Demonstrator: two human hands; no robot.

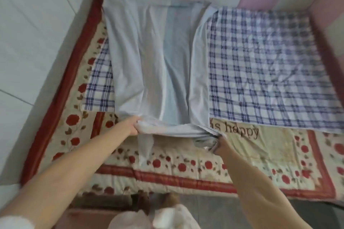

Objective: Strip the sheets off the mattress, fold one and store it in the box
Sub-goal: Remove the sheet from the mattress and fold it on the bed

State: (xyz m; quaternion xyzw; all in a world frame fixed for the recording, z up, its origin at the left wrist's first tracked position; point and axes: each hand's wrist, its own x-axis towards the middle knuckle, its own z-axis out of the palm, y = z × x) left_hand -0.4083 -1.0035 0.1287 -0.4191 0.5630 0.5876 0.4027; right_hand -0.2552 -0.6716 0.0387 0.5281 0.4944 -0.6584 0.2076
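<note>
- At the bed's (pixel 167 174) middle, the pale sheet (pixel 152 57) lies folded lengthwise, running toward 12 o'clock.
- Left hand (pixel 133 124) and right hand (pixel 221 144) fingers pinch its 6 o'clock corners.
- Lifting unevenly may skew the fold; a flap (pixel 146 147) dangles loose.

Pale blue sheet (pixel 149 57) folded lengthwise over plaid sheet (pixel 270 69) on rose-print quilt (pixel 186 165); left hand (pixel 133 123) and right hand (pixel 220 144) grip its near corners.
</note>
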